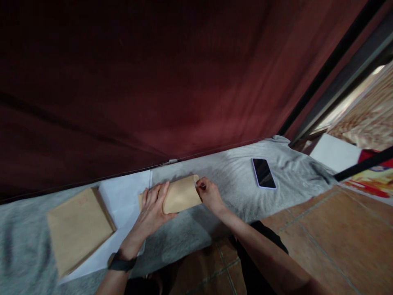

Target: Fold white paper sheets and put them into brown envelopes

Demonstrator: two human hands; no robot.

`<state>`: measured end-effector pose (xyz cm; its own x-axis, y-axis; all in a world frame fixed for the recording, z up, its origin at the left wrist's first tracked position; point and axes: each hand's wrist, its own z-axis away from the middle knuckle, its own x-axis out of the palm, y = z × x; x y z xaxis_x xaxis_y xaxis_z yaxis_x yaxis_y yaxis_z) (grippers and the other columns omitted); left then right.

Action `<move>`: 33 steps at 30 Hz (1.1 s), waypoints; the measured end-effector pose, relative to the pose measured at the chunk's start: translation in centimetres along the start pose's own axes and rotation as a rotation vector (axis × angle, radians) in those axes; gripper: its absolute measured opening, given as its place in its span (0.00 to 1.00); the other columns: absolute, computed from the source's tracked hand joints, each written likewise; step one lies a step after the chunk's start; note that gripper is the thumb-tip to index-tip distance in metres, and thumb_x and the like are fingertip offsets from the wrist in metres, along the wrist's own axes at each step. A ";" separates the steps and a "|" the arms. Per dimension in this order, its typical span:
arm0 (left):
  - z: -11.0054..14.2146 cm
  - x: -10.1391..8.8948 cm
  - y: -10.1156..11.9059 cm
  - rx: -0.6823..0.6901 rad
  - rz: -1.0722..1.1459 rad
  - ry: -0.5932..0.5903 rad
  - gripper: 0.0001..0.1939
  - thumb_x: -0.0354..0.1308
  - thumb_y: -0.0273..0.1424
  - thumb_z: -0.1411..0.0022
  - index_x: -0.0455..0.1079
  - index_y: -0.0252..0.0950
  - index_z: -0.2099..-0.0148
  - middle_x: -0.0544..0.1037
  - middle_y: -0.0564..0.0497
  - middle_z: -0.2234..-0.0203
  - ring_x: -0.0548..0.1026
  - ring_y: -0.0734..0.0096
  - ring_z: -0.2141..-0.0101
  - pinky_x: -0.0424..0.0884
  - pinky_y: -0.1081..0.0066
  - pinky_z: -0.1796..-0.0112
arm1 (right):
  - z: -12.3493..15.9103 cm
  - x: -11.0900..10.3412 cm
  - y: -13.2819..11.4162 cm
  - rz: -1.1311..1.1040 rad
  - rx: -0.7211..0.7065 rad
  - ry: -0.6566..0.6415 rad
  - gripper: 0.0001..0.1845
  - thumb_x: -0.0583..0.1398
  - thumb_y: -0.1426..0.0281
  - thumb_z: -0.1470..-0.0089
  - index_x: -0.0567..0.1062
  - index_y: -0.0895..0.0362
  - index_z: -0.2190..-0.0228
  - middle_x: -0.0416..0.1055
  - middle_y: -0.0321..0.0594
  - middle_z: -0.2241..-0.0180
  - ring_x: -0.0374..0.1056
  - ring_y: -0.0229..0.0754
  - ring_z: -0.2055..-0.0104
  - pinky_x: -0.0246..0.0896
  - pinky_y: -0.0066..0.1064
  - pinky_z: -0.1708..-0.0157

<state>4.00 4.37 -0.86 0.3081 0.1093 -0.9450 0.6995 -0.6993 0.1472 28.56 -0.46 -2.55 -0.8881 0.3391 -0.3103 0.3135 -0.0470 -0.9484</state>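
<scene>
A small brown paper envelope (181, 196) lies on the grey cloth (233, 180). My left hand (153, 207) rests flat on its left half with the fingers stretched out, pressing it down. My right hand (209, 195) is closed in a pinch at the envelope's right edge, near its top corner. A dark band sits on my left wrist.
A stack of larger brown envelopes (78, 227) lies on white sheets (125, 192) to the left. A phone (263, 173) lies face up on the cloth to the right. A dark red curtain (138, 82) hangs behind. Tiled floor (331, 237) is at right.
</scene>
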 end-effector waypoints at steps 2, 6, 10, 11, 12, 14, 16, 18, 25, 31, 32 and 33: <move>0.0 0.1 -0.1 -0.002 0.008 0.000 0.58 0.65 0.49 0.45 0.34 0.41 0.25 0.63 0.36 0.38 0.62 0.41 0.39 0.48 0.39 0.37 | 0.0 0.1 0.1 -0.036 -0.005 0.015 0.03 0.58 0.71 0.49 0.69 0.51 0.69 0.72 0.31 0.72 0.69 0.39 0.69 0.59 0.27 0.67; 0.0 0.2 -0.2 0.000 0.014 0.004 0.58 0.65 0.50 0.46 0.34 0.41 0.25 0.63 0.36 0.38 0.62 0.41 0.38 0.47 0.39 0.37 | -0.1 0.4 0.4 -0.115 0.025 0.051 0.13 0.59 0.72 0.53 0.67 0.50 0.62 0.71 0.30 0.70 0.69 0.39 0.69 0.61 0.28 0.66; 0.1 0.1 -0.2 0.005 0.014 0.006 0.58 0.65 0.50 0.45 0.34 0.40 0.25 0.62 0.35 0.37 0.59 0.39 0.36 0.46 0.38 0.36 | -0.4 0.7 0.6 -0.254 0.145 0.041 0.22 0.61 0.72 0.56 0.70 0.52 0.55 0.71 0.29 0.73 0.68 0.38 0.72 0.62 0.27 0.70; 0.1 0.1 -0.2 0.008 0.013 0.007 0.58 0.66 0.49 0.45 0.34 0.40 0.25 0.61 0.34 0.36 0.57 0.39 0.35 0.45 0.38 0.36 | -0.5 0.8 0.6 -0.304 0.177 0.005 0.21 0.61 0.72 0.56 0.72 0.53 0.57 0.72 0.30 0.73 0.68 0.38 0.72 0.62 0.27 0.71; 0.1 0.1 -0.2 0.013 0.012 0.009 0.58 0.66 0.48 0.45 0.35 0.40 0.25 0.60 0.34 0.35 0.55 0.38 0.34 0.44 0.38 0.36 | -0.6 0.8 0.6 -0.350 0.206 -0.037 0.17 0.61 0.71 0.56 0.74 0.54 0.60 0.72 0.30 0.74 0.67 0.38 0.73 0.62 0.27 0.72; 0.2 0.1 -0.2 0.020 0.011 0.008 0.58 0.66 0.47 0.45 0.35 0.41 0.25 0.55 0.34 0.32 0.51 0.37 0.32 0.41 0.37 0.36 | -0.7 0.6 0.6 -0.420 0.251 -0.109 0.09 0.61 0.71 0.56 0.76 0.56 0.69 0.73 0.32 0.76 0.67 0.37 0.75 0.62 0.27 0.73; 0.3 0.2 -0.1 0.012 0.014 0.002 0.56 0.66 0.47 0.44 0.36 0.42 0.25 0.49 0.35 0.29 0.46 0.37 0.31 0.40 0.36 0.36 | -0.8 0.3 0.5 -0.482 0.274 -0.126 0.06 0.62 0.70 0.58 0.76 0.57 0.74 0.74 0.33 0.77 0.67 0.37 0.74 0.62 0.27 0.72; 0.2 0.2 0.2 -0.023 0.028 0.006 0.54 0.64 0.47 0.41 0.35 0.43 0.25 0.45 0.36 0.28 0.45 0.38 0.30 0.39 0.34 0.36 | -0.8 -0.1 0.5 -0.553 0.285 -0.103 0.07 0.63 0.69 0.60 0.77 0.57 0.74 0.75 0.34 0.76 0.68 0.38 0.73 0.62 0.27 0.72; -0.7 0.9 1.5 -0.267 0.178 0.282 0.40 0.54 0.44 0.31 0.40 0.45 0.25 0.51 0.38 0.30 0.53 0.47 0.31 0.57 0.44 0.37 | -0.9 -0.8 0.6 -0.658 0.388 -0.042 0.13 0.64 0.67 0.64 0.78 0.58 0.71 0.77 0.37 0.74 0.70 0.40 0.73 0.62 0.28 0.72; -0.6 2.0 3.6 -0.066 0.148 0.135 0.39 0.55 0.42 0.31 0.42 0.45 0.25 0.52 0.40 0.29 0.51 0.48 0.31 0.52 0.43 0.35 | -0.7 -1.0 0.8 -0.622 0.427 -0.066 0.12 0.63 0.68 0.64 0.77 0.57 0.71 0.76 0.36 0.74 0.70 0.40 0.72 0.62 0.28 0.72; -0.5 2.1 4.2 -0.017 0.131 0.072 0.39 0.55 0.41 0.31 0.42 0.44 0.25 0.51 0.41 0.29 0.49 0.48 0.30 0.50 0.42 0.34 | -0.6 -1.0 0.9 -0.614 0.426 -0.077 0.12 0.63 0.69 0.64 0.77 0.57 0.71 0.77 0.36 0.74 0.70 0.40 0.72 0.62 0.28 0.72; -0.4 2.2 4.9 0.026 0.116 0.020 0.39 0.55 0.40 0.31 0.42 0.44 0.25 0.49 0.41 0.28 0.47 0.48 0.30 0.48 0.41 0.34 | -0.5 -1.0 0.9 -0.606 0.422 -0.092 0.12 0.63 0.70 0.64 0.78 0.57 0.71 0.77 0.36 0.74 0.70 0.40 0.72 0.62 0.28 0.73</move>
<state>8.31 1.47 -2.14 0.3988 0.0404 -0.9161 0.6418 -0.7259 0.2474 29.92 -0.33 -3.10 -0.8944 0.3415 0.2889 -0.3802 -0.2399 -0.8933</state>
